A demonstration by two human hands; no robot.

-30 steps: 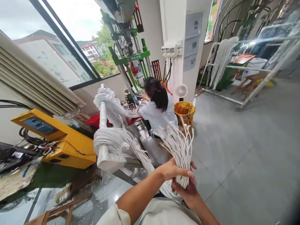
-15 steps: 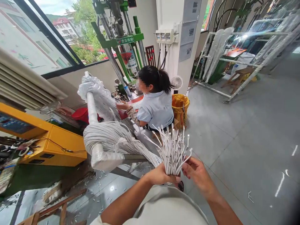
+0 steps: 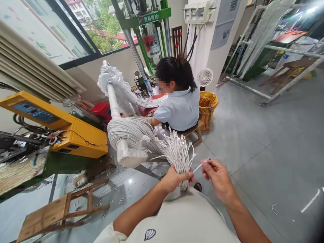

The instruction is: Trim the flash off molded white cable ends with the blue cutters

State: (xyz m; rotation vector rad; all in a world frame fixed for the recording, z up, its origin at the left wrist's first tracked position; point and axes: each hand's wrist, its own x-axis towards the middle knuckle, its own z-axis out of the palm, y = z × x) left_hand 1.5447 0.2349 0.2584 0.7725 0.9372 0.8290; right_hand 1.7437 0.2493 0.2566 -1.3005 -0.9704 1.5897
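Note:
My left hand [image 3: 174, 178] is wrapped round a thick bundle of white cables [image 3: 178, 152], just in front of my shirt. Many connector ends fan out from the top of that bundle. To its right, my right hand [image 3: 215, 173] pinches the end of a single white cable [image 3: 198, 167], drawn out sideways from the bundle. Left of my hands, a large hank of white cables [image 3: 131, 133] hangs over a plastic-wrapped rack bar [image 3: 114, 104].
A co-worker [image 3: 181, 104] sits ahead on a wooden stool [image 3: 196, 130] at a green press [image 3: 152, 18]. A yellow machine [image 3: 83, 136] and an overturned wooden stool [image 3: 48, 212] are at left. Behind the co-worker stands a yellow-lined bin [image 3: 208, 109]; white scraps litter the floor.
My right hand has moved slightly right, away from the bundle, with one cable pulled out straight. The bundle leans further left. The co-worker's arm has lowered, and the view has shifted.

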